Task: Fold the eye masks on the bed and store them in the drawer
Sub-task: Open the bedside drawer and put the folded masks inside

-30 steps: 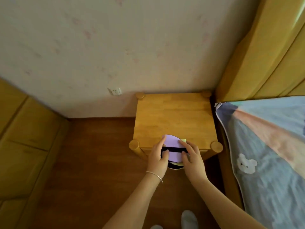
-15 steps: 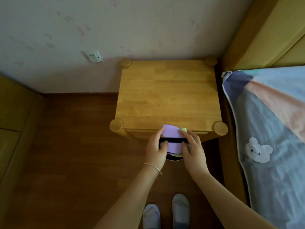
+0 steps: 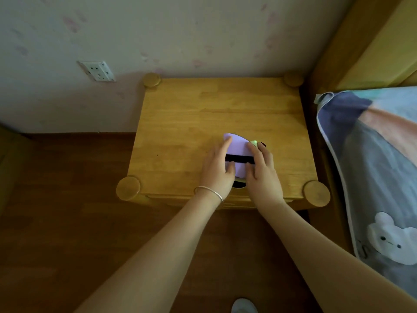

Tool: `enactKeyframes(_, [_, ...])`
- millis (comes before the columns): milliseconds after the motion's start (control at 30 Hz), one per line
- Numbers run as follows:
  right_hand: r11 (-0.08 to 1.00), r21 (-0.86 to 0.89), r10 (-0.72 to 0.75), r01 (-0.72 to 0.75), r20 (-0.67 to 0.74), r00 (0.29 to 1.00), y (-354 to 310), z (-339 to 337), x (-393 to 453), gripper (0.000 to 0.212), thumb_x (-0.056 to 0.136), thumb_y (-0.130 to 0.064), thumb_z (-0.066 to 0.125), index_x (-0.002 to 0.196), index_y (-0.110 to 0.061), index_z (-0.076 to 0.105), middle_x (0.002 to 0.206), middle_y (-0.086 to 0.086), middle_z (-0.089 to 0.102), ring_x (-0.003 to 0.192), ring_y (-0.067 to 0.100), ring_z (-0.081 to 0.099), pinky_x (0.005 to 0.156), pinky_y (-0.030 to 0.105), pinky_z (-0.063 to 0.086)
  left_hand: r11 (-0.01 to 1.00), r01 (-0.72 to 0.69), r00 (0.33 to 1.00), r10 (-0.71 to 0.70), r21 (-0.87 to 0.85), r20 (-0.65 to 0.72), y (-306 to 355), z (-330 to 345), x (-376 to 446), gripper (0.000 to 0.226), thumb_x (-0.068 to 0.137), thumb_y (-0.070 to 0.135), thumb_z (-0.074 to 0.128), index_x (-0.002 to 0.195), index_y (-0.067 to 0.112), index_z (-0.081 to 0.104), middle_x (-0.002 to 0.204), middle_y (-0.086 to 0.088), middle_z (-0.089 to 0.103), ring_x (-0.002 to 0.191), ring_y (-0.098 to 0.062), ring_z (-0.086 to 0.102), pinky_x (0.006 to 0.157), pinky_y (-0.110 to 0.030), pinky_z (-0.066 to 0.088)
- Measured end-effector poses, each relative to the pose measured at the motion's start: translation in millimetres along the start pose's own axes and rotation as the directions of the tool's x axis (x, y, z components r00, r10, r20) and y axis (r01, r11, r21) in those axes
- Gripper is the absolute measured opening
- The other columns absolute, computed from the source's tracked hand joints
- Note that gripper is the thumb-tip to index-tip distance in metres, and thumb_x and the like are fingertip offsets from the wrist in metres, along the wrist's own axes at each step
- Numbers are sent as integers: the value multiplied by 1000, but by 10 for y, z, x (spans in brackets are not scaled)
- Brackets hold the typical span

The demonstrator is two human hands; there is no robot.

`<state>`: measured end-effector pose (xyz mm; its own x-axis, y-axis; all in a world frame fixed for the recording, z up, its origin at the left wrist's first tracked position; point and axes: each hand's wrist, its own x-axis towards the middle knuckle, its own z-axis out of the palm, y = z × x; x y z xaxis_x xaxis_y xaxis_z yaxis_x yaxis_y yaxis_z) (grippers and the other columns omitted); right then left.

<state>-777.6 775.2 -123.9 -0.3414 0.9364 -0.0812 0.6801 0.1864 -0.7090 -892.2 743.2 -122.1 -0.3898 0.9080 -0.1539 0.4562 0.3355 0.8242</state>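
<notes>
Purple folded eye masks (image 3: pixel 238 152) gripped by both hands (image 3: pixel 239 170) over wooden nightstand (image 3: pixel 191 123).

eye masks (image 3: pixel 238 152) on nightstand (image 3: pixel 191 123), bed (image 3: pixel 379 154) to its right

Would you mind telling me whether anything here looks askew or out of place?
Only slightly: the folded eye masks, held between the left hand and right hand over the nightstand, are unevenly stacked, with green and black edges peeking past the purple one.
</notes>
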Motion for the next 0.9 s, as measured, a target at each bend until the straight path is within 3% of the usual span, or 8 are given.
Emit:
enactKeyframes(67, [990,-143,9,-12,-18,1000,57,57,-14,47,98,-23,35,144,-30,30,158,-4,21,121,32,40,85,39,42,986,-39,999,41,159,-10,-58,101,-47,56,93,11,43,146,23,29,150,-6,34,130,-27,37,108,-36,31])
enactKeyframes(167, [916,-400,-31,10,-44,999,121,58,-48,51,97,-24,37,146,-29,26,158,4,22,116,36,39,87,43,43,884,-119,989,144,452,-21,-80,153,-91,57,93,16,39,147,25,25,152,-7,29,123,-32,37,104,-37,31])
enactKeyframes(267, [886,-463,-30,17,-21,999,121,-4,-42,53,96,-25,39,146,-29,24,159,9,16,123,37,38,91,45,42,812,-108,991,137,574,-6,-55,134,-110,57,95,22,37,148,28,19,153,-9,25,127,-32,32,101,-39,33])
enactKeyframes(400, [875,-482,-65,43,-29,997,6,-110,-66,51,96,-24,40,146,-27,26,159,12,17,126,36,39,94,43,40,786,-80,994,109,613,-10,32,52,-161,51,99,32,31,148,32,16,155,-11,21,132,-34,28,101,-42,33])
enactKeyframes(500, [887,-457,-114,60,-91,989,-88,-211,-175,49,96,-22,41,145,-25,32,156,14,25,124,37,41,94,46,40,779,-110,985,166,617,-34,103,-50,-282,51,99,32,31,148,32,18,156,-15,19,135,-35,28,102,-44,33])
enactKeyframes(700, [955,-295,-106,19,-282,953,-62,-196,-853,45,91,-12,52,135,-21,51,145,16,43,120,37,46,86,48,49,753,-227,947,319,618,-40,-25,-106,-917,49,94,24,44,142,27,40,147,-17,40,123,-36,48,94,-43,45])
enactKeyframes(800, [952,-301,-139,57,-257,956,58,-37,-1219,40,87,-10,56,126,-14,56,130,14,54,112,33,53,84,46,51,719,-265,949,313,642,40,-261,-96,-1235,55,87,20,47,141,28,41,145,-14,44,122,-34,51,91,-43,46])
enactKeyframes(900, [924,-378,-129,58,-165,978,175,134,-1387,41,84,-12,60,125,-13,58,123,13,59,110,32,57,85,44,51,729,-199,973,227,655,42,-470,-118,-1391,56,83,20,46,139,26,45,141,-11,48,121,-31,51,94,-43,45])
